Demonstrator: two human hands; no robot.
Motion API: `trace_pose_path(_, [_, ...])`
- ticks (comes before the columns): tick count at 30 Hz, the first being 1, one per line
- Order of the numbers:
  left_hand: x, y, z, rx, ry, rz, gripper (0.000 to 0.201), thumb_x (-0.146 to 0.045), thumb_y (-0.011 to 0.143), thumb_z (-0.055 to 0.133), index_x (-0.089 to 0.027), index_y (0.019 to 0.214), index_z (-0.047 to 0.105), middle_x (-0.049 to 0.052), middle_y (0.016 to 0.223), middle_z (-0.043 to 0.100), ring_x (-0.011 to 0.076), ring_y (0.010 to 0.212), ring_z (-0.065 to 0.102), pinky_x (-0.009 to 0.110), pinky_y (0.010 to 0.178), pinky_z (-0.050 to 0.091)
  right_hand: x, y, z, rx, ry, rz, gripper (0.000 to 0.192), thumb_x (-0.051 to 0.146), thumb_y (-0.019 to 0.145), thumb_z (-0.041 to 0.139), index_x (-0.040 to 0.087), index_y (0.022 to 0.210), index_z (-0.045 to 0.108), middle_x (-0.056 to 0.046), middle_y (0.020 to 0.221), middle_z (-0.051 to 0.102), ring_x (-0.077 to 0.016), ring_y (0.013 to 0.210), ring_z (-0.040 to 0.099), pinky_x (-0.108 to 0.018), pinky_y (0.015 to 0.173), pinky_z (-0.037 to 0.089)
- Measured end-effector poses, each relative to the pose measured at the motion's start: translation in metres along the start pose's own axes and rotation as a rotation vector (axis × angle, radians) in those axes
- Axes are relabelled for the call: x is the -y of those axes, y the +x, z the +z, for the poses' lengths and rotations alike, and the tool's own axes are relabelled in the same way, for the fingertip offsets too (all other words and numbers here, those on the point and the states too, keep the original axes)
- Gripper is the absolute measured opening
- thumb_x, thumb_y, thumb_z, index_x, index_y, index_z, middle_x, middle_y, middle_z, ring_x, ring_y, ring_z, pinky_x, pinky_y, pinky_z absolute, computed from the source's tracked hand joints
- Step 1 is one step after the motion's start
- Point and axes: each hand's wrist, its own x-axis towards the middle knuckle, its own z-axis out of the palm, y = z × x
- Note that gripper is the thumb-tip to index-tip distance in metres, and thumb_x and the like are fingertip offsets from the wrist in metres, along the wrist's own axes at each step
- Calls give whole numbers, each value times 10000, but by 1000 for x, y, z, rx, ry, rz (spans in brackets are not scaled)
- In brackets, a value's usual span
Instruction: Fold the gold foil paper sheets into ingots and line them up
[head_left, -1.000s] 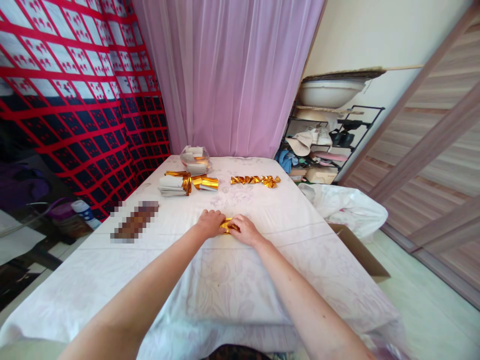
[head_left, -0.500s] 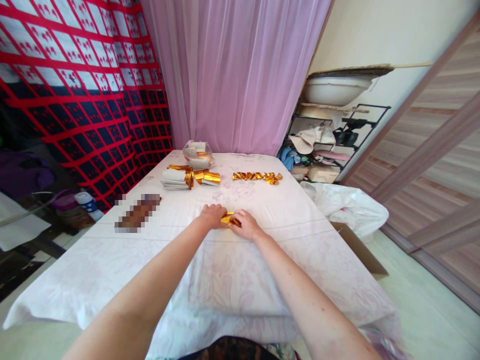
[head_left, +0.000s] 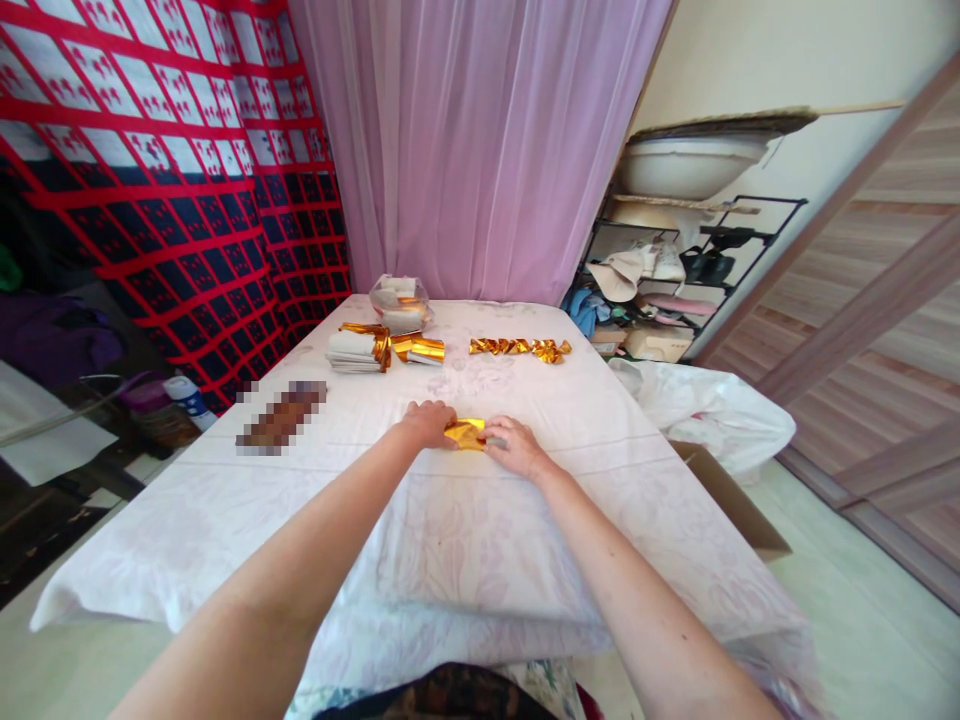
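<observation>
A piece of gold foil paper [head_left: 468, 434] lies on the white tablecloth between my two hands, partly covered by fingers at both ends. My left hand [head_left: 429, 424] grips its left end with curled fingers. At the right end, my right hand [head_left: 516, 446] has bent fingers and thumb closed on the edge. Farther back is a row of folded gold foil pieces [head_left: 517, 348]. To its left sit a fanned stack of paper sheets [head_left: 352, 352] and some loose gold foil sheets [head_left: 420, 349].
A clear plastic bag [head_left: 400, 303] holding more paper stands at the table's far edge. A pixelated brown item [head_left: 281, 418] lies at left. Right of the table are a white plastic bag [head_left: 712, 405], a cardboard box [head_left: 731, 500] and a shelf rack [head_left: 675, 270].
My right hand has moved a little away from the left, and more of the gold foil shows between them. The whole view has shifted slightly.
</observation>
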Motion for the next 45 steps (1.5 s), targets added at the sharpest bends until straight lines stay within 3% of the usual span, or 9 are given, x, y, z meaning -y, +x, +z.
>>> trace_pose_path(3, [-5, -2, -1, -2, -12, -19, 362, -372, 933, 596, -172, 1234, 572, 100, 1252, 590, 241, 1075, 608, 463, 903, 526, 2, -1, 1, -13, -2, 7, 219, 192, 821, 666, 248, 1021, 736, -61, 1128, 659, -219, 1088, 597, -376, 927, 457])
trace_pose_path(9, [-18, -7, 6, -84, -67, -112, 600, -629, 791, 629, -197, 1204, 577, 162, 1310, 556, 355, 1251, 482, 529, 1012, 368, 3, -3, 3, -43, -14, 10, 232, 188, 813, 665, 258, 1022, 736, -58, 1137, 660, -221, 1084, 599, -376, 933, 460])
trace_pose_path(15, [-6, -4, 17, -93, -169, -106, 532, -570, 771, 639, -245, 1189, 588, 118, 1307, 573, 329, 1237, 486, 495, 995, 370, -2, -4, 7, -77, -18, 2, 232, 180, 796, 676, 266, 1002, 740, -49, 1138, 662, -215, 1075, 606, -370, 931, 471])
trace_pose_path(23, [20, -4, 33, -110, -296, 10, 525, -434, 770, 619, -327, 1281, 568, 55, 1334, 577, 321, 1272, 464, 496, 1034, 343, -5, -7, 10, -108, -5, -24, 243, 169, 789, 672, 264, 1004, 733, -46, 1141, 660, -202, 1054, 618, -368, 929, 476])
trace_pose_path(31, [27, -13, 40, -155, -416, 73, 551, -287, 767, 584, -306, 1315, 524, 32, 1372, 564, 282, 1290, 471, 481, 1078, 332, 5, -13, 3, -125, 16, -30, 242, 133, 792, 657, 244, 996, 724, -55, 1117, 659, -214, 1059, 611, -391, 914, 467])
trace_pose_path(34, [27, -18, 43, -188, -451, 90, 486, -214, 762, 549, -296, 1241, 562, 24, 1356, 575, 264, 1290, 474, 472, 1086, 330, 9, -15, 1, -126, 25, -26, 244, 114, 791, 647, 237, 988, 721, -56, 1117, 657, -217, 1063, 608, -394, 912, 463])
trace_pose_path(38, [29, -23, 48, -228, -471, 141, 245, -205, 801, 525, -286, 990, 657, 5, 1392, 543, 254, 1309, 452, 486, 1105, 289, 12, -18, -1, -118, 36, -21, 252, 120, 811, 627, 245, 1013, 711, -56, 1134, 651, -216, 1079, 599, -397, 911, 457])
trace_pose_path(45, [28, -21, 57, -310, -503, 166, 191, -261, 896, 496, -289, 945, 678, 17, 1317, 600, 243, 1234, 517, 485, 1053, 332, 33, -24, -13, -149, -76, -5, 222, 214, 899, 570, 223, 1085, 691, -96, 1248, 631, -259, 1185, 540, -459, 991, 408])
